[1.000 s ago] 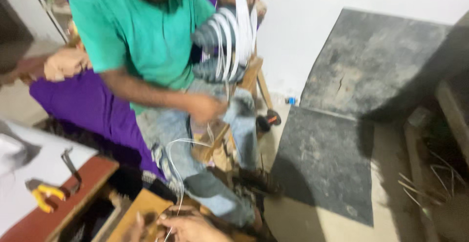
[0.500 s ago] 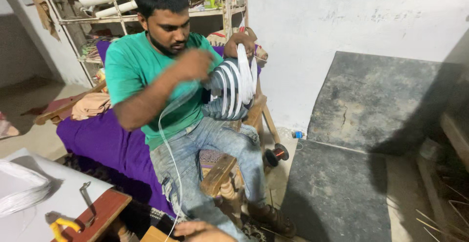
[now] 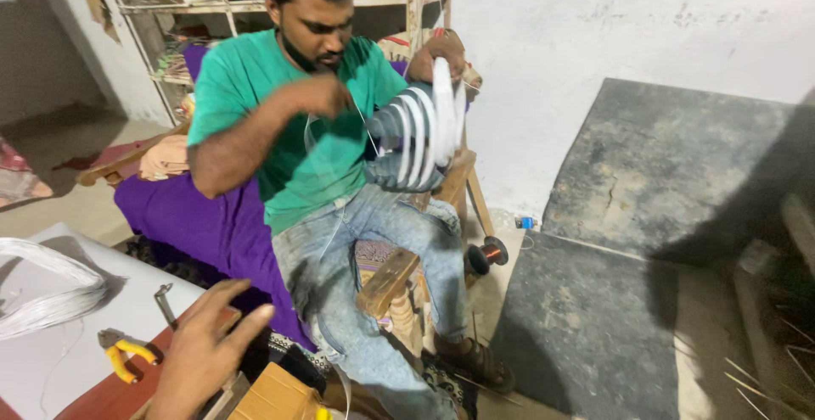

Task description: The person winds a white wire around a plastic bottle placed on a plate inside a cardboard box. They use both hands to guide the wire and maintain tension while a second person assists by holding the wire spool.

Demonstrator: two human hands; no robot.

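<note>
The person's left hand [image 3: 208,348] rises from the bottom edge of the head view, palm down, its grip spread with fingers loosely fanned and pinching nothing. Just to the left of that grip, close but apart from it, a pair of yellow-handled metal pliers [image 3: 121,355] lies on the pale grey worktop [image 3: 51,361]; its long axis runs diagonally, the handles toward the lower right and the dark jaws toward the upper left. Above the grip a thin bent metal tool [image 3: 165,303] lies on the worktop, too small to make out. Farther left lies a bundle of white wire strands [image 3: 47,301], its long axis sweeping from upper left to lower left and cut by the frame edge. Just right of the grip and below it sits a tan cardboard box [image 3: 276,394], cut off at the bottom.

The right hand is out of view. Beyond the grip a co-worker in a green shirt [image 3: 280,123] sits by a wooden frame [image 3: 399,271], one hand pulling a thin white strand from a white ribbed reel [image 3: 420,136]. The strand's lower end is lost against the jeans.
</note>
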